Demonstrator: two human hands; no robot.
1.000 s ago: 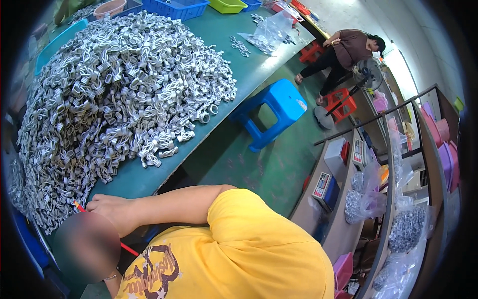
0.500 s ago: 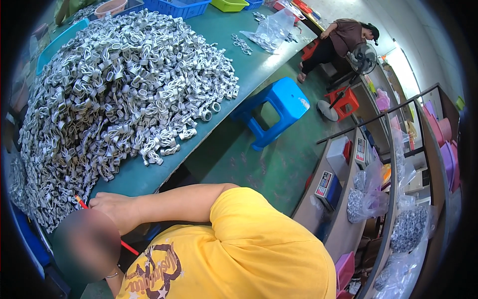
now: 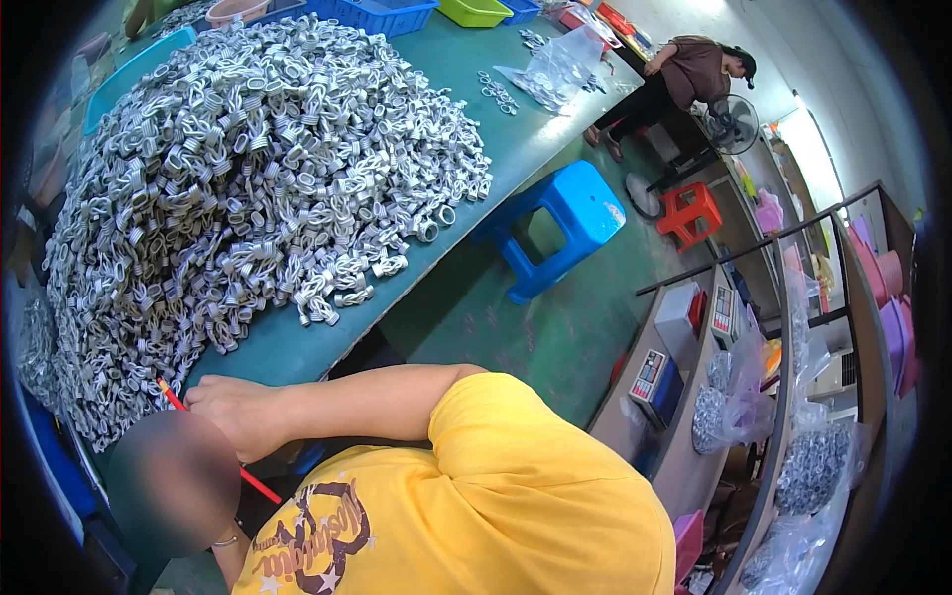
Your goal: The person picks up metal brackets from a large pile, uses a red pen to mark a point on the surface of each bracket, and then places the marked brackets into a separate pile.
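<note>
My right hand (image 3: 233,412), its fingers curled closed, is beside a slim red stick with an orange tip (image 3: 261,484). The stick slants past the palm side and seems gripped there; a blurred round patch hides its middle. Of my left arm only the wrist (image 3: 227,543) shows, with a thin bracelet, below the patch. The left fingers are hidden. Just beyond my right hand rises a large heap of small grey-and-white looped cord pieces with ring-like ends (image 3: 268,188). It covers much of the green table (image 3: 260,347).
Plastic baskets (image 3: 372,14) and a clear bag (image 3: 555,69) sit at the table's far end. A blue stool (image 3: 565,223) stands beside the table. Further off are a red stool (image 3: 689,213), a fan (image 3: 731,125) and a standing person (image 3: 691,69). Shelves hold scales (image 3: 654,387) and bagged parts.
The whole view has shifted slightly, so the heap and table sit further right. The standing person's legs have changed position. My right hand stays near the red stick at the heap's edge.
</note>
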